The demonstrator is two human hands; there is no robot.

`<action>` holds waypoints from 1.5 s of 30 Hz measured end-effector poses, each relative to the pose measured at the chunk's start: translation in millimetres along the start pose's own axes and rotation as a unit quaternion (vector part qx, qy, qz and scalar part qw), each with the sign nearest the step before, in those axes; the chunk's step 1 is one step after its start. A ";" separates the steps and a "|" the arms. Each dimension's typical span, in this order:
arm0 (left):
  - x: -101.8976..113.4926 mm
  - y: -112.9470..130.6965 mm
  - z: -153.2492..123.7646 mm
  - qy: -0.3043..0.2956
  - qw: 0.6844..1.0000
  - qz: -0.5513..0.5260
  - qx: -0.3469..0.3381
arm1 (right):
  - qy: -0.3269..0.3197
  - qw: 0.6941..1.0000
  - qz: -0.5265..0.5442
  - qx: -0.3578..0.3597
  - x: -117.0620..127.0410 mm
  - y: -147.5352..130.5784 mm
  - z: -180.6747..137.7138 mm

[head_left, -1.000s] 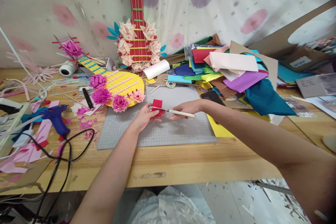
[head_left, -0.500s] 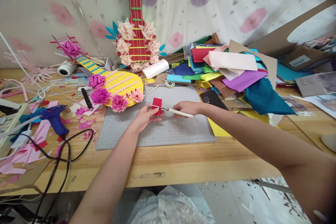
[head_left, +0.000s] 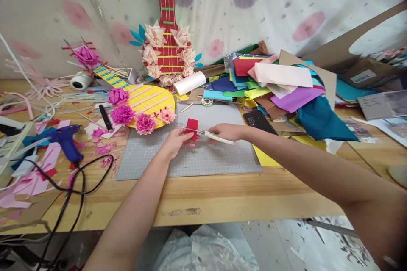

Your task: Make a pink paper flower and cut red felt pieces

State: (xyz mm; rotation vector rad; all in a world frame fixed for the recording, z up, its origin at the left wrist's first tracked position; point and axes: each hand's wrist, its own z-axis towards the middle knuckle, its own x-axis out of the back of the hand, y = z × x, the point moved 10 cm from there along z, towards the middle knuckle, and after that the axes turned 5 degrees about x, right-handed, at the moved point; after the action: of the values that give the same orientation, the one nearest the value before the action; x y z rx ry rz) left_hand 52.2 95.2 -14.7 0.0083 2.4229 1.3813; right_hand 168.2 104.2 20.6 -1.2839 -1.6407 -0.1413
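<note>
Two hands meet over the middle of a crowded craft bench. The left hand has its fingers pinched shut on a small red paper and holds it upright just above a grey cutting mat. The right hand is closed around the pale handles of the scissors, whose blades point left and touch the red paper's right edge; whether the blades stand apart is too small to tell. Both forearms stretch forward across the wooden table. Just beyond the mat's left corner lies a yellow paper guitar trimmed with magenta and pink flowers, and a red paper guitar leans upright against the flowered curtain behind it. A blue glue gun rests well to the left among pink scraps and black cable, and a heap of coloured sheets spreads to the right of the mat
</note>
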 end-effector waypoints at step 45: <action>-14.9 -14.0 0.2 -0.039 0.994 -0.026 0.097 | 0.001 0.974 0.224 -0.039 -21.1 6.4 -8.9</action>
State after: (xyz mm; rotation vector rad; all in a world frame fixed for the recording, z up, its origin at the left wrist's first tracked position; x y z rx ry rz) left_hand 68.6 85.4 -22.0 0.0467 2.4629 1.0980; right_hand 177.3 87.5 6.3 -1.6786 -1.3159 0.0702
